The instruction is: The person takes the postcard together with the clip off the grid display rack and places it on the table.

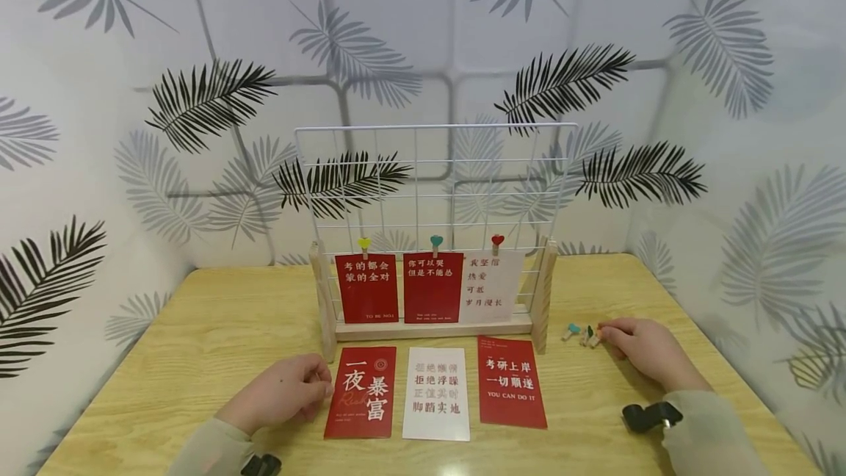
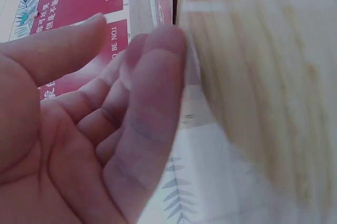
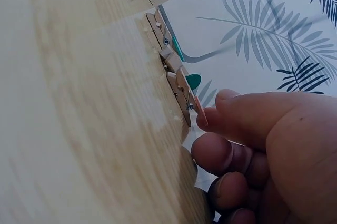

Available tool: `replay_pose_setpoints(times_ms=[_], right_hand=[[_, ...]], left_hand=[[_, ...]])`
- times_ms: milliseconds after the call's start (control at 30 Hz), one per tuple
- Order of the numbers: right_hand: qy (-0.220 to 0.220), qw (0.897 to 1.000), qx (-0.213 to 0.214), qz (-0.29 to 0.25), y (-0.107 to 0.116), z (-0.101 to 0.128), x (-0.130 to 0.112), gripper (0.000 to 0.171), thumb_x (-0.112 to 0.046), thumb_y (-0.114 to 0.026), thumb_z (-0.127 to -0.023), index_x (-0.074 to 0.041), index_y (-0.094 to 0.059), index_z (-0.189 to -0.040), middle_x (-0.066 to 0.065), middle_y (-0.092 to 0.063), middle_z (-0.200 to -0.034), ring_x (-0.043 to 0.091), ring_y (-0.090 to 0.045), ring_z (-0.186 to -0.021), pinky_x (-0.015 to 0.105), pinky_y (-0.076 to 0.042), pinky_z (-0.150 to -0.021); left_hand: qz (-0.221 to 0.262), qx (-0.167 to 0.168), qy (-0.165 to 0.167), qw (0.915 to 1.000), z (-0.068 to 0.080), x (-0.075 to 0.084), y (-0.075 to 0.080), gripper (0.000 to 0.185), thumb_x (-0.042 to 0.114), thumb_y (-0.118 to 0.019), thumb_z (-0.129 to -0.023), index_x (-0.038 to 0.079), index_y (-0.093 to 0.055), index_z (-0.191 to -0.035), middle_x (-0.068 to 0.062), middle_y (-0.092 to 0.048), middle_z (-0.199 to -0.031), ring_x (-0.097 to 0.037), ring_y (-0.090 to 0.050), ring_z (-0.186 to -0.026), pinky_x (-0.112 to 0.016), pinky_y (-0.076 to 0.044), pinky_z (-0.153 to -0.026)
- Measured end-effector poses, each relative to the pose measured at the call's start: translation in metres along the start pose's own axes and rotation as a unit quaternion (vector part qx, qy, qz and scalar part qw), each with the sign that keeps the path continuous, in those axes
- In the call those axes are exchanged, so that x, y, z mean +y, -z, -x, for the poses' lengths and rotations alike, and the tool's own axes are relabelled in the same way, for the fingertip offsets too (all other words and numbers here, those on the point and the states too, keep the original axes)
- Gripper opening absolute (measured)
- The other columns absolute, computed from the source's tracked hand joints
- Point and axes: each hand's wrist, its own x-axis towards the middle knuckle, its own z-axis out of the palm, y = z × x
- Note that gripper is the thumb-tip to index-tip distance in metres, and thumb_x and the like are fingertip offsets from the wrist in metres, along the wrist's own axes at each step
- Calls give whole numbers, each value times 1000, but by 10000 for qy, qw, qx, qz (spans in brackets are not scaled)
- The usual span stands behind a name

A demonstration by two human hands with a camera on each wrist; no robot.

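My left hand rests on the table at the left edge of a red card with white characters. In the left wrist view, the thumb stands apart from the bent fingers, with nothing visible between them. My right hand is at a small group of wooden clothespins. Its fingertips are at the orange end of one clothespin, which lies on the table; no firm pinch shows. Beside it are a clothespin with a green top and one with a blue top.
Behind the cards stands a white wire grid on a wooden base. Three cards hang on it from clothespins with yellow, teal and red heart tops. A white card and another red card lie in front. Leaf-patterned cloth surrounds the table.
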Motion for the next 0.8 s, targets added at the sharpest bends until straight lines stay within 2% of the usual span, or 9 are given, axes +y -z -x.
replay_pose_setpoints(times_ms=[100, 267, 600, 800], right_hand=[[-106, 9999, 8, -97, -1, 0, -2, 49, -45, -51, -105, -6, -68, -129, -5, -62, -72, 18, -57, -79, 44, -42, -82], [-133, 9997, 1, -219, 2, 1, -6, 48, -41, -49, -106, -4, -65, -132, -4, -66, -76, 18, -59, -81, 51, -44, -88], [-99, 9990, 90, -423, 6, 0, -20, 53, -48, -46, -107, -7, -64, -135, 0, -65, -85, 19, -54, -76, 38, -41, -72], [38, 9991, 203, -377, 7, -1, -29, 51, -47, -46, -107, -8, -64, -135, -1, -69, -88, 18, -59, -83, 40, -45, -77]], left_hand=[[-12, 199, -178, 9996, -1, 1, -1, 9, 20, -67, -98, 12, -63, -97, -4, -62, -74, -20, -58, -65, -35, -47, -61], [46, 566, -159, 9983, -3, 4, -1, 8, 19, -67, -98, 12, -65, -100, -3, -63, -79, -19, -59, -68, -35, -48, -62], [95, 843, -222, 9961, -3, 11, -1, 6, 16, -67, -98, 12, -65, -102, -3, -62, -82, -19, -61, -68, -34, -51, -64], [308, 937, -343, 9945, -2, 12, -2, 9, 13, -67, -98, 8, -63, -105, -5, -63, -85, -19, -62, -71, -33, -55, -64]])
